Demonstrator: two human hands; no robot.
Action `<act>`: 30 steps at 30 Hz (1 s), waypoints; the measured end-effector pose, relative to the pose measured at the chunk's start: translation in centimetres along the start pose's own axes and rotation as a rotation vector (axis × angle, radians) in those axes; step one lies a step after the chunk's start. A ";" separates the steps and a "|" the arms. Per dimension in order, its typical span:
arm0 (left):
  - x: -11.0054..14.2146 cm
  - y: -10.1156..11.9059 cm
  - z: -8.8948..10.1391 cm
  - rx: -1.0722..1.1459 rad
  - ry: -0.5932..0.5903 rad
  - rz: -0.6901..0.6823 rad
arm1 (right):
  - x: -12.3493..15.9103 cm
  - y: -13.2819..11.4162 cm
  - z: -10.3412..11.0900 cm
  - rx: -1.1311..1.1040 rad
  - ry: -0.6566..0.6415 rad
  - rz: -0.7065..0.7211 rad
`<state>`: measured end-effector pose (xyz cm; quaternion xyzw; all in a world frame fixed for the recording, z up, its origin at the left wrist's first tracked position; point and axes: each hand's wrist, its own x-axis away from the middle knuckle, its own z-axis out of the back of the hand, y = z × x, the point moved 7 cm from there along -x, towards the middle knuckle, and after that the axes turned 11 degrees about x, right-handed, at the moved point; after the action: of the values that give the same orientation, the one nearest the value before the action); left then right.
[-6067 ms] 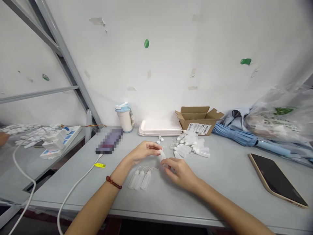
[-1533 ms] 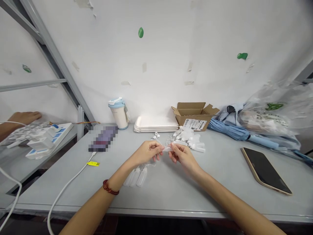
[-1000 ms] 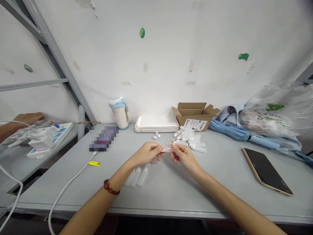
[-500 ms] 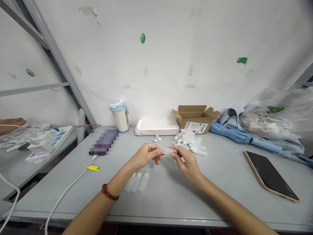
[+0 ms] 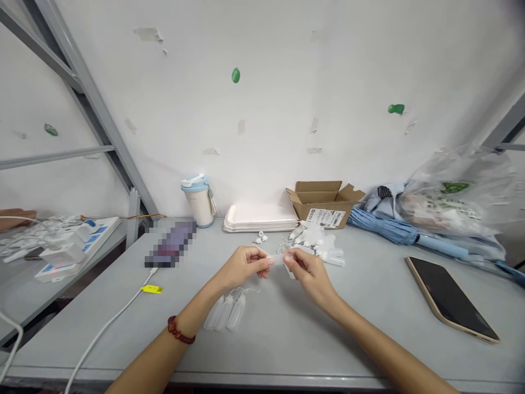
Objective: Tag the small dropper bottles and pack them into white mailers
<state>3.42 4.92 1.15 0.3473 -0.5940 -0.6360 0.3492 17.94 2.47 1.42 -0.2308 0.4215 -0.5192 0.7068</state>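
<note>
My left hand point(image 5: 243, 266) and my right hand point(image 5: 308, 271) meet above the grey table point(image 5: 287, 328), both pinching one small clear plastic bottle point(image 5: 278, 259) held sideways between the fingertips. Three finished small bottles point(image 5: 225, 312) lie side by side on the table just under my left wrist. A heap of the same little clear bottles point(image 5: 318, 243) lies beyond my right hand, with a few loose white caps point(image 5: 260, 237) to its left.
At the back stand a blue-lidded cup point(image 5: 198, 201), a stack of white trays point(image 5: 260, 218) and an open cardboard box point(image 5: 324, 200). A tablet point(image 5: 451, 298) lies right, behind it a blue umbrella point(image 5: 404, 233) and plastic bags. A phone point(image 5: 170, 244) with white cable lies left. Another person's hand point(image 5: 14, 217) rests far left.
Both hands have stayed together on the small bottle, shifting slightly lower and nearer. The view has tilted a little. The other person's hand at far left has drawn back.
</note>
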 end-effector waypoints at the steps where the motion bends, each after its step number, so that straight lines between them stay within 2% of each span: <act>1: -0.2 -0.2 0.2 -0.020 0.001 -0.007 | -0.2 -0.1 0.6 0.022 0.038 0.016; 5: -1.0 -1.7 2.0 -0.243 0.062 0.022 | -0.7 -0.1 4.1 0.123 0.291 0.033; 7: -1.3 -2.4 3.3 -0.320 0.106 0.033 | -0.8 0.3 5.0 0.173 0.358 0.012; 10: -1.7 -2.7 5.2 -0.438 0.206 -0.018 | -1.0 0.5 4.1 0.256 0.282 0.042; 13: -2.0 -2.6 6.0 -0.563 0.265 -0.090 | -0.9 0.1 2.5 0.370 0.185 0.140; 16: -2.4 -2.8 5.6 -0.639 0.219 -0.147 | -0.8 0.2 1.6 0.523 0.153 0.186; 20: -2.9 -3.2 4.8 -0.704 0.130 -0.192 | -1.1 1.0 1.5 0.863 0.155 0.193; 24: -3.5 -3.2 4.8 -0.756 0.084 -0.215 | -1.0 0.9 1.6 1.014 0.181 0.195; 27: -3.7 -3.3 4.5 -0.834 0.053 -0.234 | -0.3 -0.4 0.2 1.072 0.154 0.330; 30: -3.8 -3.3 3.9 -0.882 0.039 -0.262 | 1.0 -1.6 -2.8 1.030 0.002 0.555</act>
<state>1.93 10.38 -1.80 0.2495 -0.2109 -0.8602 0.3915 14.83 1.29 0.76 0.2623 0.1600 -0.4528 0.8370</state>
